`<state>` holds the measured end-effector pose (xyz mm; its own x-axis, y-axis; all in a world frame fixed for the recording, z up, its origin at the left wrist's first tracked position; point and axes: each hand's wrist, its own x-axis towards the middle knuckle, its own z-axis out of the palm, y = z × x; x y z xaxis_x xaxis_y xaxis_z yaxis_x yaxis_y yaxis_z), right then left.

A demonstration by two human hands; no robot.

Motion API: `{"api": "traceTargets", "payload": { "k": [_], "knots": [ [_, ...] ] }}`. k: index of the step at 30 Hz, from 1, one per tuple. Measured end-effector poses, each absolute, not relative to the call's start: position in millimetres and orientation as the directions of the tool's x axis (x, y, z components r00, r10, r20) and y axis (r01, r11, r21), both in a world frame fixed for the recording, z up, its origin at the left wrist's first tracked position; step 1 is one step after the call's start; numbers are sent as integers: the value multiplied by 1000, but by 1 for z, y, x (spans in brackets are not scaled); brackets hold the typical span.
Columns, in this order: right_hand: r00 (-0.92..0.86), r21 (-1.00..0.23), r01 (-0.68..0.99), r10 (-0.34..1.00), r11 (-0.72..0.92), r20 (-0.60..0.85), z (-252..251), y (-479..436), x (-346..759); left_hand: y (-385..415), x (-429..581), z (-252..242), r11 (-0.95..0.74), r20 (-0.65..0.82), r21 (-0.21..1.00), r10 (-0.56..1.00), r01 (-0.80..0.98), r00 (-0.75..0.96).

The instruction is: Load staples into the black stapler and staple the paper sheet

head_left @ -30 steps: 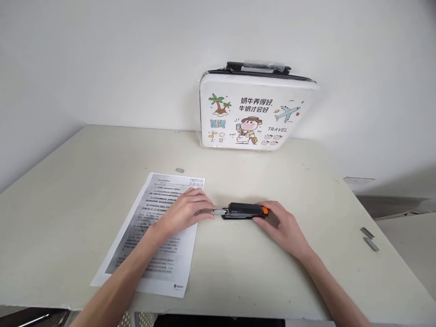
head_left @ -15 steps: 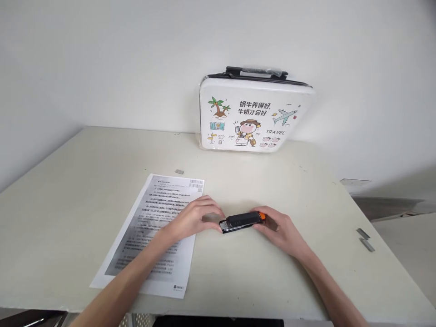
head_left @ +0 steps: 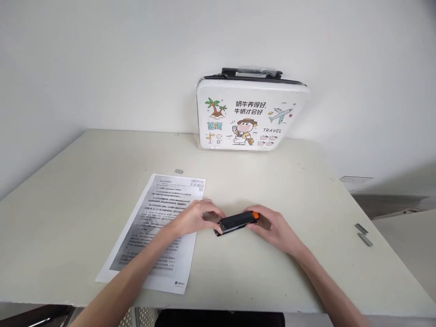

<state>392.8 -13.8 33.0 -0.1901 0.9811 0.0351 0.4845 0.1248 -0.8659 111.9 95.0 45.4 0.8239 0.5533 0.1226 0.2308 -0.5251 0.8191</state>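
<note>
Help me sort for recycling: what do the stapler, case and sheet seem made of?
Stapler: probably dull black plastic, going by its moulded-looking top; shine low along its side hints at metal.
Case: likely hard plastic, smooth with slight sheen, judging by its stiff, rounded form.
Sheet: matte paper, thin, flat and printed.

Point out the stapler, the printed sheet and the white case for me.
Stapler [head_left: 235, 221]: head view, on its black top cover.
Printed sheet [head_left: 150, 220]: head view, on its printed text.
White case [head_left: 251, 119]: head view, on its decorated front.
</note>
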Motion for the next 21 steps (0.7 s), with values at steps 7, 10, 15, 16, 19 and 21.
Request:
{"api": "traceTargets", "payload": {
  "k": [7,10,15,16,19,21],
  "knots": [
    [-142,-857,499,988,127,64,30,-14,394,128,82,54,-728,278,567,610,386,742],
    [-138,-858,495,987,137,78,29,-14,393,156,64,52,-753,343,312,658,579,670],
    [-134,-858,492,987,144,89,30,-15,391,175,56,46,-731,312,185,678,657,666],
    [-132,-858,492,987,143,89,31,-15,391,174,57,44,-727,307,195,683,659,663],
    [-121,-861,491,989,131,82,32,-15,391,165,61,39,-733,282,269,680,625,677],
    [-115,-862,490,990,126,80,32,-15,391,156,62,36,-721,257,349,688,598,679]
  ]
}}
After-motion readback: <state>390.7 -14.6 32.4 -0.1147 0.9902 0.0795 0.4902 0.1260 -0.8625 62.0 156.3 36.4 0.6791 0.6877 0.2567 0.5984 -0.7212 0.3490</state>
